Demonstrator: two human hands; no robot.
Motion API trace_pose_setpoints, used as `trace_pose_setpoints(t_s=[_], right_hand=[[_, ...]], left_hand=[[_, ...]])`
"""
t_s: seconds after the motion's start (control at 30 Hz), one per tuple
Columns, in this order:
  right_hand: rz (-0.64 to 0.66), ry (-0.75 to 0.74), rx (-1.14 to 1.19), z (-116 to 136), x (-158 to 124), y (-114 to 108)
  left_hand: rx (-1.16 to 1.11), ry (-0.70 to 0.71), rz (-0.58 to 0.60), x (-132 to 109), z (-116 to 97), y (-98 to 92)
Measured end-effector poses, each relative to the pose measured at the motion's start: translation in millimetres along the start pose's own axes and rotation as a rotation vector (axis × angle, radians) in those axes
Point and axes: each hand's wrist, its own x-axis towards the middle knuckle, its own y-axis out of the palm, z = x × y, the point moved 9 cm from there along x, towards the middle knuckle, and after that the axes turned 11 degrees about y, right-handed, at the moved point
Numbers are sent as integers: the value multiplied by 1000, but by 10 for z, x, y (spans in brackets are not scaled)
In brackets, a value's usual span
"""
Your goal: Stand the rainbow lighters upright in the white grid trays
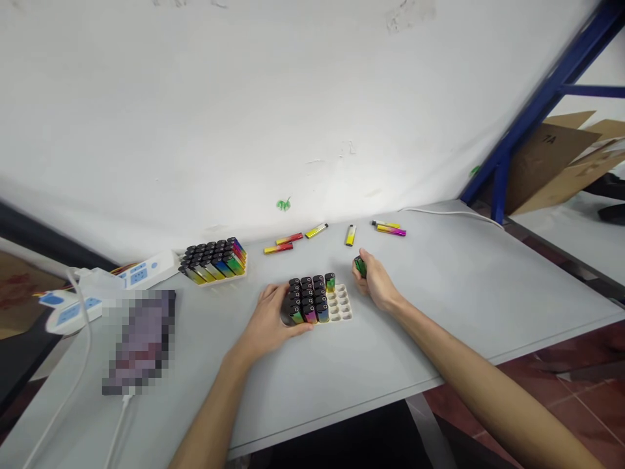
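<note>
A pale tray [347, 314] stands on the grey table, with upright lighters [307, 296] packed in its left columns. One green-and-yellow lighter [331, 283] stands at the back of the right part, where the other holes are bare. My left hand [267, 320] grips the tray's left side, thumb along the front edge and fingers behind. To the right of the tray, my right hand [375, 279] is closed round a green lighter [360, 265] with a black top. Its lower end is hidden by the fingers.
A full tray of lighters [215, 260] stands back left, beside a white power strip [141, 272]. Several loose lighters [350, 235] lie near the wall. A blurred-out device [141, 342] with a white cable lies at left. Cardboard boxes [551, 163] stand beyond the blue frame [532, 117].
</note>
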Motion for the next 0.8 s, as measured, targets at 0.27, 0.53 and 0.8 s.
trace_pose_setpoints(t_s=[0.27, 0.53, 0.8], right_hand=[[40, -45, -55, 11, -4, 24], [-7, -121, -48, 84, -6, -1], [-76, -194, -345, 320, -122, -131]], left_hand=[[-6, -2, 5, 11, 0, 1], [-20, -7, -6, 2, 20, 12], [-26, 4, 1, 1, -12, -9]])
